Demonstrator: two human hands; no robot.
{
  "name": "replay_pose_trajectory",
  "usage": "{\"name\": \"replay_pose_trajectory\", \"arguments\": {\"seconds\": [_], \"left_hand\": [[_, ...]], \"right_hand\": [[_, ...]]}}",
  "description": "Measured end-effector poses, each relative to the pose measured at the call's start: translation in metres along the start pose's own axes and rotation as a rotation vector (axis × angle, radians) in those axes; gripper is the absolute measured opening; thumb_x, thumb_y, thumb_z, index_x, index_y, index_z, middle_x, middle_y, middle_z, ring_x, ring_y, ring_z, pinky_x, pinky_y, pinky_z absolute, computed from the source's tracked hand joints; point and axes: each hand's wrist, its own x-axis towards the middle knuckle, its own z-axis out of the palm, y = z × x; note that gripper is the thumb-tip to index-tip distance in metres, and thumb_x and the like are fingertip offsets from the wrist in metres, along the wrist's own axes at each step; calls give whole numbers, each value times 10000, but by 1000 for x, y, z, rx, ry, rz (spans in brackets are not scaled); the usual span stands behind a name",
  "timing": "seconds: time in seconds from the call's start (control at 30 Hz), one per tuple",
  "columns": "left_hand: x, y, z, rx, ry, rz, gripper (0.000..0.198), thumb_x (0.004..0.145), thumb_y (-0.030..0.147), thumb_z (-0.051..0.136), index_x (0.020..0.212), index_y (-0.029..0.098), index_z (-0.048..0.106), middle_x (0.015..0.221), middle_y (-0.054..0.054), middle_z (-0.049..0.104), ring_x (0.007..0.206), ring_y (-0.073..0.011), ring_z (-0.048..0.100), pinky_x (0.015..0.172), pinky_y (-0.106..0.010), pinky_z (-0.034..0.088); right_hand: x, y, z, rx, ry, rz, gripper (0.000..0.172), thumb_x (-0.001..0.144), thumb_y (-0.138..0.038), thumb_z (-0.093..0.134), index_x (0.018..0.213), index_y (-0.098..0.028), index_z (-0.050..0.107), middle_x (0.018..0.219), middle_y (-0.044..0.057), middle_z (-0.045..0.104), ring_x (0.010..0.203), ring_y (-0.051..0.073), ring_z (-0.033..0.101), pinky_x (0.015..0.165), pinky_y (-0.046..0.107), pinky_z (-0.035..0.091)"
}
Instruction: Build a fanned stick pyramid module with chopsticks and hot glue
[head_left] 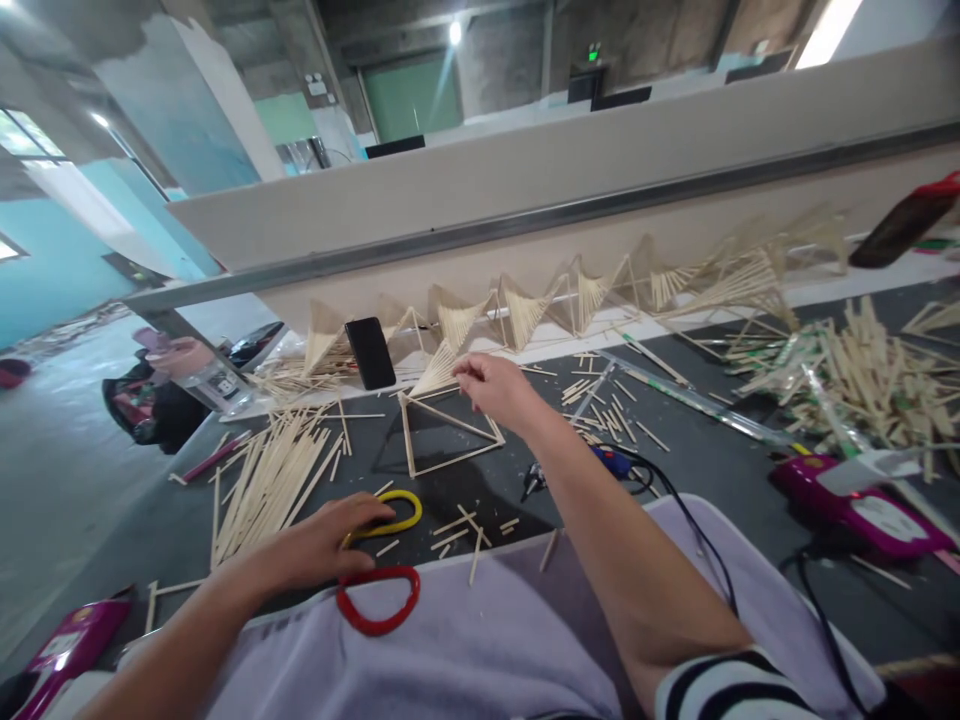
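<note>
My left hand (341, 535) lies over a pair of scissors with a yellow handle loop (405, 512) and a red loop (379, 605). Its fingers curl on the handles, and the blades are hidden. Ahead of my body, a frame of thin wooden sticks (409, 440) stands on the dark tabletop, with a fan of sticks (439, 370) at its far side. My right hand (495, 385) reaches over this frame, fingers bent and drawn together beside the fan. Whatever they pinch is too small to make out. Short stick pieces (465, 525) are scattered between my hands.
Long loose sticks (277, 470) lie at left, and a big pile (862, 370) is at right. Fan-shaped stick pieces (525, 310) line the back. A black phone (370, 353) stands upright. A blue corded tool (611, 460) and a magenta device (862, 500) are at right.
</note>
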Motion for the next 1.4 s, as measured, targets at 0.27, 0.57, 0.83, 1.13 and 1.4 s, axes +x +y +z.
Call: {"name": "replay_pose_trajectory", "arguments": {"seconds": [0.27,0.57,0.83,1.13,1.4], "left_hand": [[80,4,-6,-200,502,-15,325,701,375,603,960,186,659,989,-84,618,623,-149,530,610,-289,437],[101,1,13,-444,533,-63,244,741,395,558,824,192,666,605,2,623,534,-150,539,535,-248,407],[94,-18,1,-484,488,-70,263,720,438,599,759,184,658,626,-23,638,511,-144,517,497,-235,396],[85,-30,-15,-419,348,-36,300,734,454,575,833,182,654,649,-38,648,560,-172,562,550,-256,432],[88,-45,-18,-309,351,-35,357,763,476,505,874,171,653,724,-42,667,646,-180,599,635,-262,453]], "right_hand": [[0,25,22,-512,-316,-31,239,780,-236,531,963,-170,669,997,104,666,942,222,587,763,279,411],[-1,22,14,-353,-427,-13,203,770,-213,541,909,-220,688,762,22,684,664,153,612,623,239,418],[9,39,-28,-528,-148,88,243,814,-202,480,966,-179,669,934,94,679,860,205,607,732,286,427],[11,67,-4,-666,-306,178,386,705,-94,554,1071,-171,648,1038,141,663,964,258,615,788,306,465],[21,58,-44,-320,472,125,546,850,-136,373,1390,-162,296,1331,123,466,1106,193,536,972,339,391]]}}
